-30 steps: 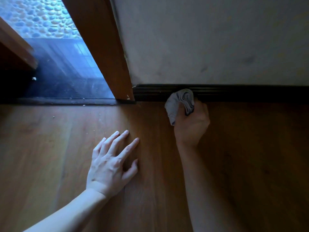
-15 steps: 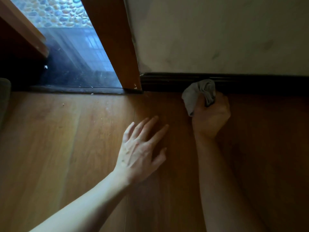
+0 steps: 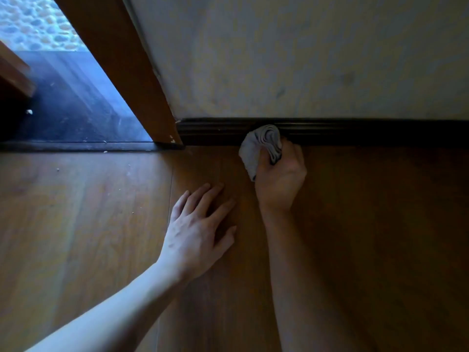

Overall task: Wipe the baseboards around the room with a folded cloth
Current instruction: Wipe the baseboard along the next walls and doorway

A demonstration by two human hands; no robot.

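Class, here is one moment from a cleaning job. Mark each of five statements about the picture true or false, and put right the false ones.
1. The right hand grips a grey cloth against the baseboard. True.
2. The left hand holds a spray bottle. False: it is open with fingers spread over the wooden floor and holds nothing.
3. The cloth is left of the wooden door frame. False: it is to the right of the frame.
4. Small pale specks lie on the floor near the doorway. True.
5. The baseboard is white. False: it is dark, almost black, below a pale wall.
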